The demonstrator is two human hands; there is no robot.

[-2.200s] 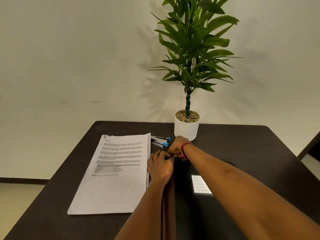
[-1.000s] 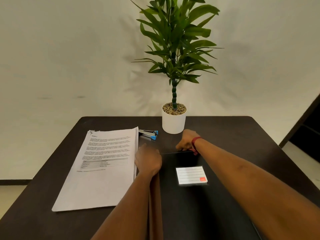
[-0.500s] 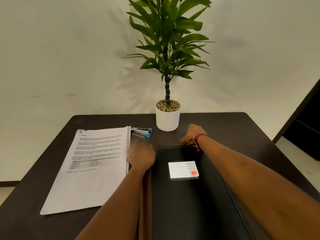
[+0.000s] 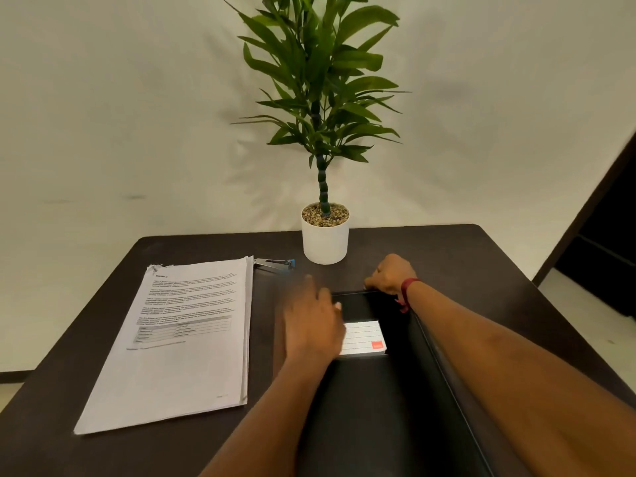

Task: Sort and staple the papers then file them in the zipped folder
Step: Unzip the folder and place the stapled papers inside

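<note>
Zipped folder: flat on table, right of papers. Right hand: fingers curled, pinching folder's far edge. Left hand: blurred, fingers extended over folder. Stapler: beside papers' far corner

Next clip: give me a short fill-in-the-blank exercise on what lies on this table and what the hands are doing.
1. The stack of papers lies to the ____ of the black folder.
2. The stapler lies between the papers' far corner and the white ____ holding the plant.
3. The right hand, gripping the folder's far edge, wears a ____ wristband.

Missing words: left; pot; red.
</note>
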